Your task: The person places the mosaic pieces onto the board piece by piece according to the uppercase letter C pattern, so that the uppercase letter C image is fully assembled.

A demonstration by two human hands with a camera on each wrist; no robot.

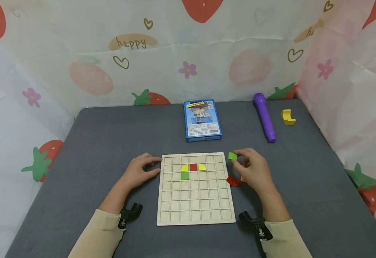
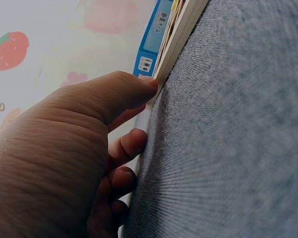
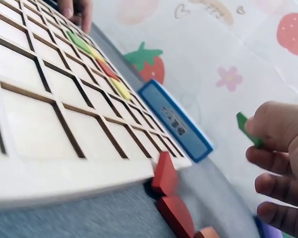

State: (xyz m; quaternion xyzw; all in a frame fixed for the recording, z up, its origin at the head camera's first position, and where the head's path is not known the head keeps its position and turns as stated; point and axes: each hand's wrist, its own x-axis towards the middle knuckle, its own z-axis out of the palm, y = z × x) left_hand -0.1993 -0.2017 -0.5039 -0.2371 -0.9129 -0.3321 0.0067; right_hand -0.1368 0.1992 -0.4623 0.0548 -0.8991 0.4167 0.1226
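A pale wooden grid board [image 1: 194, 215] lies on the dark cloth. Near its top sit two yellow quarter-round pieces [image 1: 202, 167] with a red square [image 1: 193, 167] between them, and a green square [image 1: 184, 176] below the left one. My left hand [image 1: 139, 171] rests at the board's left edge, thumb and index fingertips touching it. To the right of the board, my right hand [image 1: 253, 168] pinches a green square tile [image 3: 247, 130] between thumb and index finger. Red pieces [image 3: 175, 213] lie at the right edge, with an orange piece [image 3: 207, 232] partly hidden beside them.
A blue box [image 1: 202, 122] lies behind the board. Farther right are a purple stick with a rounded end [image 1: 264, 118] and a yellow block with a curved notch [image 1: 288, 117]. Printed cloth [image 1: 162, 71] hangs around the back and sides of the table.
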